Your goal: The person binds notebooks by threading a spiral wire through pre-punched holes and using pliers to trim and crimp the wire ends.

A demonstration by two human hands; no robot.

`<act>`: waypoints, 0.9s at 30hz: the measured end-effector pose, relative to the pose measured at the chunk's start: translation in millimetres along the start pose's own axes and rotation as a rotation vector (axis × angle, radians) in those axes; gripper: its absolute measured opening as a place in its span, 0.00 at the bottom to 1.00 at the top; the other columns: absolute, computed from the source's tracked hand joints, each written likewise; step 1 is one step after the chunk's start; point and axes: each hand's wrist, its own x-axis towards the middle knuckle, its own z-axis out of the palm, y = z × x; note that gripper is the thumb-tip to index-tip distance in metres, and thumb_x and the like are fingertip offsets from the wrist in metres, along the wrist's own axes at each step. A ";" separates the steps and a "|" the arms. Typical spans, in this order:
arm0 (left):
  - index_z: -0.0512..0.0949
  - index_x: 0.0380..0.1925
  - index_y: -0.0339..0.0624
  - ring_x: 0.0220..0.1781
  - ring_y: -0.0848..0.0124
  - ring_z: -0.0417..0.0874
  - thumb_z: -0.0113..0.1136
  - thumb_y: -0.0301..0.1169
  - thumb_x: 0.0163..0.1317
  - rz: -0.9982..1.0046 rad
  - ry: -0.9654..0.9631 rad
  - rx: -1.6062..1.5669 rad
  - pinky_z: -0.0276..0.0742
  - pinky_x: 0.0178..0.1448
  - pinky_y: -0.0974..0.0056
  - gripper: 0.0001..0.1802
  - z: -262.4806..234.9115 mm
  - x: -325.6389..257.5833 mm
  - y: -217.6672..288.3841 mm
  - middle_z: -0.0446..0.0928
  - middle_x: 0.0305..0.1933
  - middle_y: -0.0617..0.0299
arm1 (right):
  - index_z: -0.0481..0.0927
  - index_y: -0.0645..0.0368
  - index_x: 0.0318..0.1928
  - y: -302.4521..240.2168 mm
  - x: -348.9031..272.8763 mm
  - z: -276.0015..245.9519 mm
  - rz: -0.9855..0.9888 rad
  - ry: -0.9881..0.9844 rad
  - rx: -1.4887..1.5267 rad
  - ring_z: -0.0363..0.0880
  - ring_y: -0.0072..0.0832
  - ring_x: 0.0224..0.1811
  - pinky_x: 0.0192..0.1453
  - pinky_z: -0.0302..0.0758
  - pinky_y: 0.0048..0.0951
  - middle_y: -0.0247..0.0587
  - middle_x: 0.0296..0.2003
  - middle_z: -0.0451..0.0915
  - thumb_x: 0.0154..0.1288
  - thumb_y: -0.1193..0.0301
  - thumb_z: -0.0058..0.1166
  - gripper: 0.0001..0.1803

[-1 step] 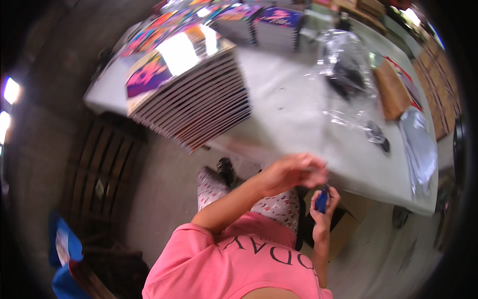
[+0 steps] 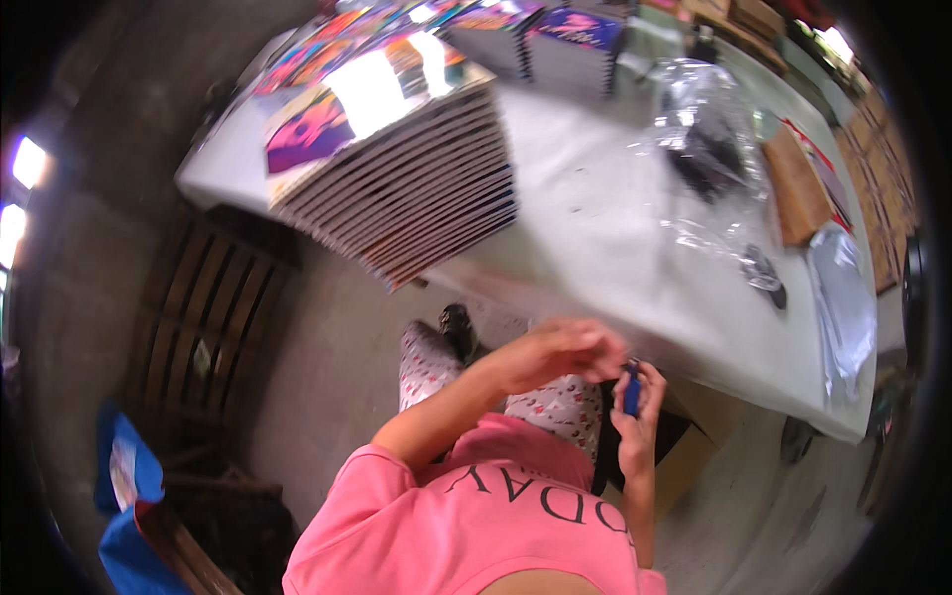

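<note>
A small blue tool [image 2: 631, 393] with a dark tip points up from my right hand [image 2: 640, 421], whose fingers are wrapped round it. Its exact kind is too small to make out. Just left of that tip is my left hand [image 2: 567, 349], blurred, its fingers loosely stretched and bent, with nothing visible in them. Both hands are in front of my body, by the near edge of the white-covered table [image 2: 595, 248]. At the table's left front corner rises a tall stack of books [image 2: 407, 188] with glossy, colourful covers.
More stacked books [image 2: 570, 55] line the far side. On the right lie clear plastic wrap [image 2: 709, 149] round something dark, a brown block [image 2: 796, 188] and a silvery bag [image 2: 843, 307]. A slatted wooden pallet [image 2: 203, 327] lies at left; a cardboard box [image 2: 684, 466] is below the table.
My left hand has shifted left and slightly down. The blue tool has turned more upright in my right hand. The whole view has swung slightly, shifting the table to the right.
</note>
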 end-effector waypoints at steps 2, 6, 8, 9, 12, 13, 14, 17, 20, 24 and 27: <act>0.75 0.44 0.38 0.45 0.69 0.77 0.53 0.36 0.61 -0.020 0.330 0.104 0.72 0.49 0.62 0.16 -36.7 -63.2 -11.3 0.76 0.43 0.59 | 0.65 0.59 0.57 -11.1 14.2 28.7 -0.161 -0.181 -0.324 0.66 0.34 0.49 0.53 0.63 0.33 0.43 0.46 0.67 0.50 0.73 0.50 0.29; 0.73 0.51 0.48 0.44 0.78 0.74 0.42 0.46 0.65 0.203 0.956 0.022 0.66 0.50 0.69 0.21 -84.6 -137.0 -4.9 0.76 0.45 0.70 | 0.70 0.46 0.58 -8.8 37.5 103.6 -0.631 -0.258 -0.920 0.66 0.43 0.50 0.55 0.60 0.43 0.44 0.48 0.67 0.55 0.66 0.55 0.27; 0.71 0.53 0.47 0.46 0.77 0.74 0.42 0.52 0.65 0.341 1.001 -0.036 0.64 0.51 0.67 0.26 -92.0 -147.0 11.4 0.75 0.49 0.69 | 0.70 0.42 0.58 0.6 43.1 141.3 -0.687 -0.260 -0.944 0.65 0.41 0.50 0.55 0.58 0.45 0.41 0.48 0.67 0.56 0.65 0.55 0.27; 0.71 0.53 0.46 0.48 0.75 0.74 0.45 0.54 0.64 0.418 1.004 -0.040 0.63 0.51 0.66 0.28 -95.4 -146.4 17.7 0.75 0.53 0.66 | 0.70 0.42 0.58 7.5 47.2 156.2 -0.719 -0.248 -0.958 0.65 0.41 0.50 0.55 0.58 0.46 0.41 0.48 0.67 0.56 0.64 0.55 0.27; 0.75 0.48 0.46 0.45 0.77 0.74 0.51 0.52 0.62 0.473 0.969 -0.078 0.65 0.46 0.69 0.24 -108.7 -144.7 31.2 0.77 0.47 0.68 | 0.70 0.41 0.58 21.1 56.9 184.8 -0.772 -0.204 -1.004 0.64 0.40 0.51 0.55 0.56 0.47 0.41 0.49 0.66 0.56 0.62 0.55 0.27; 0.76 0.45 0.47 0.42 0.78 0.73 0.53 0.50 0.61 0.461 0.982 -0.059 0.67 0.44 0.69 0.22 -111.4 -144.0 29.7 0.76 0.42 0.70 | 0.70 0.41 0.58 23.9 58.5 190.3 -0.782 -0.186 -1.022 0.64 0.40 0.51 0.55 0.56 0.48 0.41 0.49 0.66 0.56 0.62 0.55 0.27; 0.77 0.42 0.47 0.39 0.79 0.73 0.55 0.48 0.61 0.447 0.999 -0.035 0.68 0.41 0.70 0.19 -114.3 -143.6 28.1 0.75 0.36 0.72 | 0.70 0.41 0.59 27.0 58.7 196.0 -0.781 -0.190 -1.022 0.63 0.40 0.52 0.55 0.56 0.49 0.42 0.49 0.65 0.56 0.61 0.55 0.27; 0.77 0.30 0.49 0.33 0.80 0.72 0.60 0.43 0.59 0.470 1.038 -0.075 0.67 0.34 0.73 0.11 -118.7 -141.7 24.8 0.72 0.27 0.75 | 0.69 0.41 0.59 30.1 56.7 204.7 -0.782 -0.169 -1.053 0.63 0.40 0.52 0.56 0.56 0.49 0.43 0.50 0.65 0.56 0.61 0.55 0.27; 0.77 0.27 0.49 0.34 0.80 0.73 0.61 0.43 0.58 0.458 1.094 -0.030 0.65 0.32 0.74 0.11 -121.8 -141.5 27.7 0.73 0.27 0.73 | 0.69 0.42 0.59 34.4 57.9 208.3 -0.776 -0.152 -1.065 0.63 0.41 0.52 0.56 0.56 0.49 0.43 0.49 0.65 0.56 0.61 0.55 0.27; 0.77 0.27 0.48 0.35 0.80 0.72 0.61 0.42 0.58 0.426 1.122 0.039 0.64 0.32 0.73 0.11 -120.2 -145.6 34.1 0.74 0.27 0.71 | 0.69 0.41 0.59 39.2 60.0 209.1 -0.780 -0.151 -1.063 0.64 0.40 0.52 0.55 0.57 0.47 0.42 0.49 0.65 0.57 0.61 0.54 0.27; 0.78 0.26 0.47 0.34 0.80 0.72 0.62 0.41 0.58 0.449 1.102 0.043 0.64 0.33 0.73 0.10 -120.3 -145.0 33.7 0.74 0.27 0.71 | 0.69 0.41 0.59 44.2 62.1 208.1 -0.752 -0.188 -1.049 0.65 0.39 0.50 0.54 0.58 0.46 0.41 0.48 0.66 0.57 0.61 0.54 0.27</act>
